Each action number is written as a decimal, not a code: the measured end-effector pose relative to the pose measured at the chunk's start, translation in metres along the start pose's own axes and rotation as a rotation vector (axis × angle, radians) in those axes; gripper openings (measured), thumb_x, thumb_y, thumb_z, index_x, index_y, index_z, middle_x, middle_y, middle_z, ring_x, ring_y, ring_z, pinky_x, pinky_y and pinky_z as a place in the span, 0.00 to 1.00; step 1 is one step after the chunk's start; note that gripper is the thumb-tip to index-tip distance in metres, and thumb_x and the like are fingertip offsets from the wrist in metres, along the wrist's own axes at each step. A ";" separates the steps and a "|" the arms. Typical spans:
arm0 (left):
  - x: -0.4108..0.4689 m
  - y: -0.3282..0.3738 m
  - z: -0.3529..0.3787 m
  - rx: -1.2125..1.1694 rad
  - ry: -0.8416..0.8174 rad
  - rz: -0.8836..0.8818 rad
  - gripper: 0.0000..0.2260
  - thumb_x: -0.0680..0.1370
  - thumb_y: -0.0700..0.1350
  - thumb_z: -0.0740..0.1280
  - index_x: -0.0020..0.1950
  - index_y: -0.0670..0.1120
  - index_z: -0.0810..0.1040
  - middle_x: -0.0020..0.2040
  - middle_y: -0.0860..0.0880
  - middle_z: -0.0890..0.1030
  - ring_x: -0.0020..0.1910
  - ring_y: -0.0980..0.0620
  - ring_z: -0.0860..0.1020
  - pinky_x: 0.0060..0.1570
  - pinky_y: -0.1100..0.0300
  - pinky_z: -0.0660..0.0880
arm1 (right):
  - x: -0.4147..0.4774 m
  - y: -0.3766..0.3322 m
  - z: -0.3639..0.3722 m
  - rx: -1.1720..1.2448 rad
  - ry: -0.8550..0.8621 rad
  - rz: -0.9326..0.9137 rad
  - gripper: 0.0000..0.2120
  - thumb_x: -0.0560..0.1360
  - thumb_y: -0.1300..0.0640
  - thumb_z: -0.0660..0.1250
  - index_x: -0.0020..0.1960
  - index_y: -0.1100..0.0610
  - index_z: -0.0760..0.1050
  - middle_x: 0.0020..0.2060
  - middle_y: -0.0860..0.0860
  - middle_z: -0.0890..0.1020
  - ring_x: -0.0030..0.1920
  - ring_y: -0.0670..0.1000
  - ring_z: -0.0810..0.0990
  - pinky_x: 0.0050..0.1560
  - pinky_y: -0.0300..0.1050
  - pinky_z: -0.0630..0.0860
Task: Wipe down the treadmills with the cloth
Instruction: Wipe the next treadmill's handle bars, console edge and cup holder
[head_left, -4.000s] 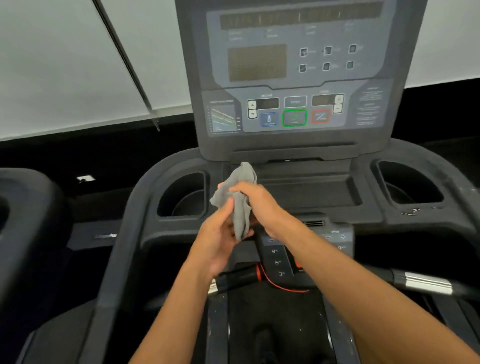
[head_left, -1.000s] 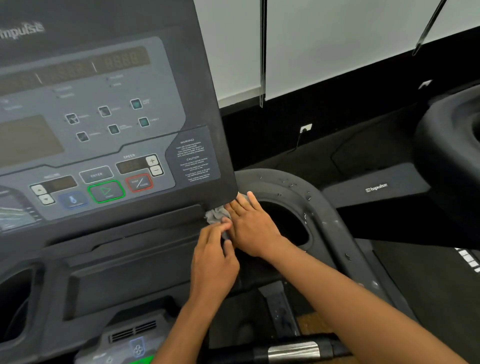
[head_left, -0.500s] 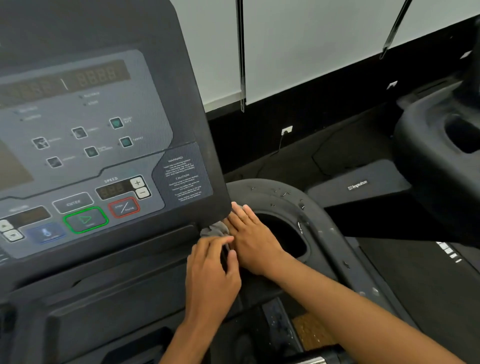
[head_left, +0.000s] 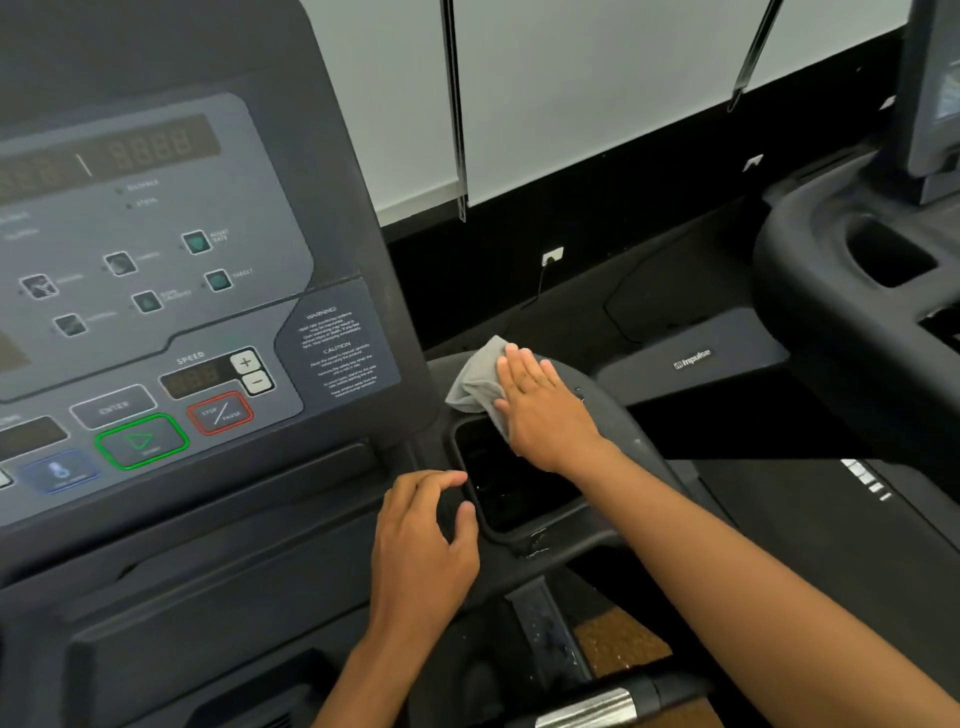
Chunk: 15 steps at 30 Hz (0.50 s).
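Note:
A grey cloth (head_left: 475, 382) lies spread on the curved top rim of the treadmill's right cup holder (head_left: 511, 483). My right hand (head_left: 543, 408) presses flat on the cloth, fingers together and pointing away from me. Free of the cloth, my left hand (head_left: 423, 540) rests with fingers curled on the black console ledge just left of the cup holder. The treadmill console (head_left: 171, 291), with its display and buttons, fills the left of the view. Water drops dot the rim to the right of the cloth.
A second treadmill (head_left: 852, 270) stands to the right, its motor cover marked "impulse" (head_left: 693, 358). A chrome-banded handlebar (head_left: 587, 709) crosses near the bottom. Beyond are a black wall base with a socket (head_left: 551, 256) and white blinds.
The cloth has moved from the console's lower right corner onto the cup holder's top rim and is spread out. My left hand has let go and drawn back to the ledge.

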<state>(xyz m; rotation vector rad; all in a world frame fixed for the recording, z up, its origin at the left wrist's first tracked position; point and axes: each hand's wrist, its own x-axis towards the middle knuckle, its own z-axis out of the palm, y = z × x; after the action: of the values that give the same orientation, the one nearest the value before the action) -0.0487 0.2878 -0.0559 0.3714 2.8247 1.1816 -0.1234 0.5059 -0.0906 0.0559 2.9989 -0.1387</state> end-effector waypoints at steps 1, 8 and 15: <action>-0.001 0.002 0.002 -0.009 -0.012 0.000 0.13 0.78 0.45 0.73 0.61 0.57 0.81 0.58 0.61 0.76 0.60 0.58 0.76 0.59 0.62 0.70 | -0.009 0.012 0.001 -0.023 0.005 0.029 0.29 0.87 0.50 0.44 0.83 0.61 0.41 0.83 0.58 0.42 0.83 0.56 0.42 0.82 0.53 0.42; -0.002 0.015 0.013 -0.052 -0.060 0.026 0.12 0.78 0.46 0.73 0.60 0.57 0.81 0.57 0.62 0.76 0.60 0.59 0.76 0.60 0.64 0.69 | -0.091 0.059 0.019 -0.059 0.050 0.157 0.28 0.79 0.55 0.52 0.75 0.67 0.68 0.73 0.65 0.72 0.72 0.65 0.74 0.69 0.62 0.73; -0.005 0.012 0.011 -0.064 -0.057 0.013 0.12 0.78 0.46 0.73 0.60 0.57 0.81 0.57 0.63 0.76 0.59 0.61 0.76 0.59 0.66 0.70 | -0.044 0.044 0.008 -0.072 0.097 0.051 0.28 0.84 0.60 0.55 0.82 0.64 0.53 0.81 0.63 0.57 0.81 0.64 0.56 0.80 0.58 0.57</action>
<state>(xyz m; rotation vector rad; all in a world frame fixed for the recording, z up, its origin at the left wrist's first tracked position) -0.0398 0.3025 -0.0557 0.4136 2.7325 1.2400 -0.0767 0.5478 -0.0958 0.1347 3.0926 -0.0238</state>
